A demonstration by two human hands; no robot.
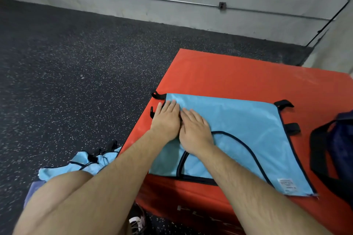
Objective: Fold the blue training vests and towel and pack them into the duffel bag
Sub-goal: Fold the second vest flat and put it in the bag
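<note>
Head view shows the left hand (pixel 165 118) and right hand (pixel 194 129) side by side, fingers straight, pressing flat on the blue vest (pixel 238 129) spread on the red mat (pixel 229 74), with the duffel bag (pixel 338 143) at the mat's right edge and more blue vests (pixel 84 164) heaped on the floor (pixel 76 63).

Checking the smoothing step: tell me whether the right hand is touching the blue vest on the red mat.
Touching. The head view shows the right hand lying flat on the blue vest, fingers straight.

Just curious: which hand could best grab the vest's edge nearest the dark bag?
Probably the right hand: it lies flat on the vest, nearer the bag; the left hand presses the opposite edge.
</note>
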